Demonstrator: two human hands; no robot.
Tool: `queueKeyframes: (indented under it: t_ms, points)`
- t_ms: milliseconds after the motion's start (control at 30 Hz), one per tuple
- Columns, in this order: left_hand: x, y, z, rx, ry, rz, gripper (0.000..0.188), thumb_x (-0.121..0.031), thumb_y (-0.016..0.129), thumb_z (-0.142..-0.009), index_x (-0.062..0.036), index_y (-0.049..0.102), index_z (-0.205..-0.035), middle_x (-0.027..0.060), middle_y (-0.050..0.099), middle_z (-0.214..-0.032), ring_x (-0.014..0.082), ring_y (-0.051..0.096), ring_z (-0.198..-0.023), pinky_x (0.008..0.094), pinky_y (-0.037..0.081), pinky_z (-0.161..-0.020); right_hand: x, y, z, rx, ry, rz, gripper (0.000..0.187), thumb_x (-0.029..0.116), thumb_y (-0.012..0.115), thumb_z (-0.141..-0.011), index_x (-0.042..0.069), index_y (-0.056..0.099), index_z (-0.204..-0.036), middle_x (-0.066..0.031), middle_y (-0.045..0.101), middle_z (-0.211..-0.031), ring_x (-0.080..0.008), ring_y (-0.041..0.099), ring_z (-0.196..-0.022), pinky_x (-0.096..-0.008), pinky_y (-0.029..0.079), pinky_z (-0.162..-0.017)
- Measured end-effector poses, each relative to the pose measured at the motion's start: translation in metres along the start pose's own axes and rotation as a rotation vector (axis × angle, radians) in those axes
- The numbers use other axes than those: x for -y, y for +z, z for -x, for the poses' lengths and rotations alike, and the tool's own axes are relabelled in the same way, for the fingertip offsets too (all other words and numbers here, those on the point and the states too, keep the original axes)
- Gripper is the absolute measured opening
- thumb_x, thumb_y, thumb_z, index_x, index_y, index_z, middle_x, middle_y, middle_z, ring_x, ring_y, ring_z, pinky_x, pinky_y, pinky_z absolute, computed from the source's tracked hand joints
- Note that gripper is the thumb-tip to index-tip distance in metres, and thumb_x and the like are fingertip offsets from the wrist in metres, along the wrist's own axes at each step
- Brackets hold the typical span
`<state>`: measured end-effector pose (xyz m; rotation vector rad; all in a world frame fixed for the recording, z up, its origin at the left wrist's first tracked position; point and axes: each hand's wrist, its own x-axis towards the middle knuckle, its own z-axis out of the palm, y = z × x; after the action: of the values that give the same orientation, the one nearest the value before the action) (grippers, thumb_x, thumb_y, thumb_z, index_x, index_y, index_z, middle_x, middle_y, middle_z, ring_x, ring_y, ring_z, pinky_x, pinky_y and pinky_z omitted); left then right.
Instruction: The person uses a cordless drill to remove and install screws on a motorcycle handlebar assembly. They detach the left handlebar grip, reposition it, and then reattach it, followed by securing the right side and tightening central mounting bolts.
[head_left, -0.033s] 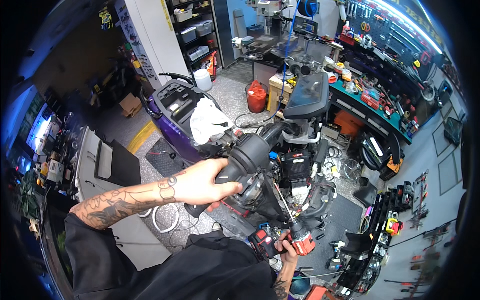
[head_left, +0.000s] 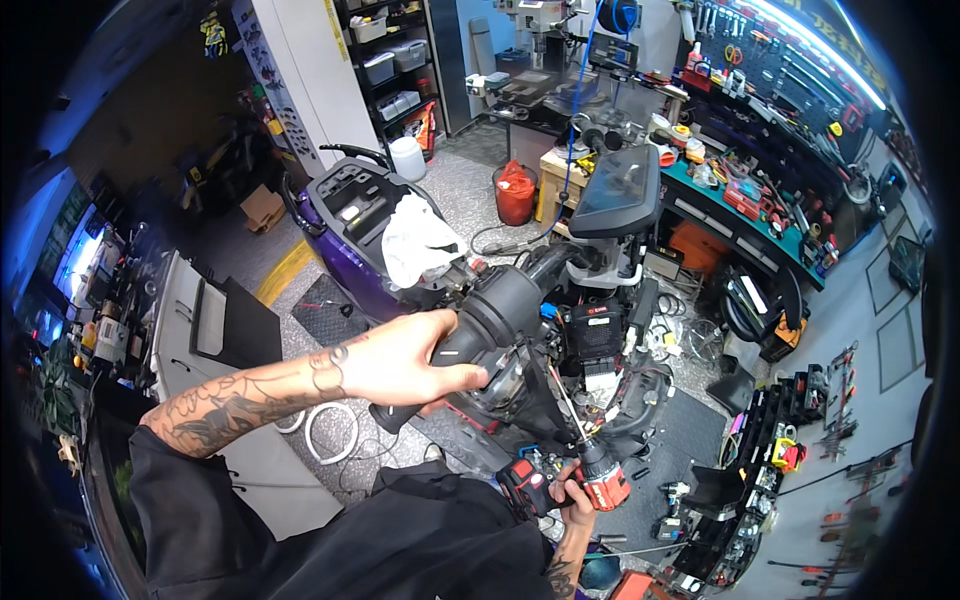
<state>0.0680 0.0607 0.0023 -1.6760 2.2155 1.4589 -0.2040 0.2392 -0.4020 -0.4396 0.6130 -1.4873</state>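
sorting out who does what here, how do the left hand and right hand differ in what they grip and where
The left hand wraps the scooter's black handlebar grip, while the right hand holds a red and black cordless drill. The left hand sits higher, near mid-frame; the right hand is low, close to the body. The left forearm shows fully, tattooed; the right hand's forearm is mostly hidden. Both hands are bare and closed on something.

Floor (head_left: 460, 190): grey speckled concrete, yellow stripe.
Shelving (head_left: 385, 60): grey bins, far wall.
Workbench (head_left: 745, 225): green top, right wall.
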Motion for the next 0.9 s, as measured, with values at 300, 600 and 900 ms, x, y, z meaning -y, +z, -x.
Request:
queueKeyframes:
  t_ms: [300, 600, 900]
  points:
    - [0.028, 0.024, -0.01, 0.211, 0.105, 0.724, 0.026, -0.023, 0.062, -0.105, -0.0024, 0.049, -0.114, 0.0012, 0.054, -0.073, 0.0094, 0.055, -0.053, 0.0276, 0.044, -0.043, 0.003, 0.02, -0.001, -0.128, 0.044, 0.102, 0.048, 0.008, 0.076, -0.086, 0.004, 0.056, -0.129, -0.0075, 0.065, -0.095, -0.0153, 0.055, -0.061, -0.0351, 0.046, -0.061]
    - [0.088, 0.041, -0.04, 0.602, 0.245, 1.439, 0.05, -0.045, 0.044, -0.11, -0.0004, 0.049, -0.132, 0.0159, 0.065, -0.111, 0.0283, 0.071, -0.085, 0.0409, 0.059, -0.072, 0.024, 0.075, 0.001, -0.08, 0.147, 0.663, 0.022, 0.022, 0.078, -0.091, 0.005, 0.069, -0.101, 0.0023, 0.057, -0.067, -0.0086, 0.052, -0.058, -0.0254, 0.038, -0.053]
    - [0.082, 0.069, -0.048, 1.212, 0.345, 1.998, 0.057, -0.055, 0.042, -0.109, -0.0049, 0.046, -0.136, 0.0067, 0.052, -0.087, 0.0145, 0.052, -0.056, 0.0305, 0.042, -0.044, -0.003, 0.07, 0.013, -0.062, 0.022, 0.989, 0.021, 0.016, 0.079, -0.092, 0.009, 0.068, -0.108, -0.0007, 0.066, -0.082, -0.0122, 0.064, -0.075, -0.0289, 0.05, -0.064]
